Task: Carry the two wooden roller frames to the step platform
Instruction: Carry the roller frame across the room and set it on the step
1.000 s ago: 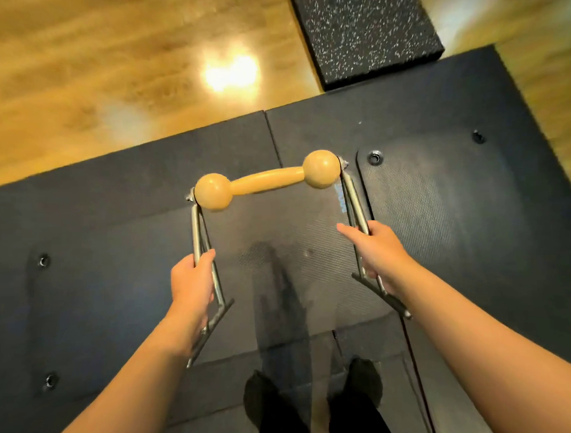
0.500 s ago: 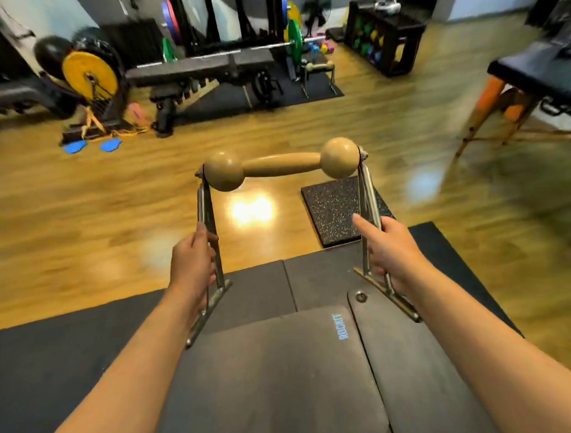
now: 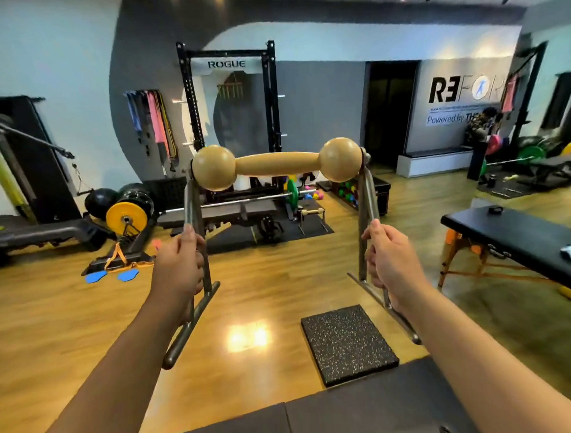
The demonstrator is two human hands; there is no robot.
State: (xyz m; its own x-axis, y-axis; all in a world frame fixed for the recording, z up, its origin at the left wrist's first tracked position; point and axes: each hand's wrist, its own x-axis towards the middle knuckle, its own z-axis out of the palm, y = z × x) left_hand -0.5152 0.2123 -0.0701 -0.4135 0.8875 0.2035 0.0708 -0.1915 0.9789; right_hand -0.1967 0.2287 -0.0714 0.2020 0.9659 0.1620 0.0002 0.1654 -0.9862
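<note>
wooden dumbbell-shaped roller on a steel-legged frame [image 3: 277,164] is held up off the floor, near, in mid-room. left hand [image 3: 179,268] and right hand [image 3: 389,258] each have their grip curled round a metal upright, probably to keep it level while carrying. a second small wooden roller frame [image 3: 311,215] stands far off by the black weight bench [image 3: 219,215].
</note>
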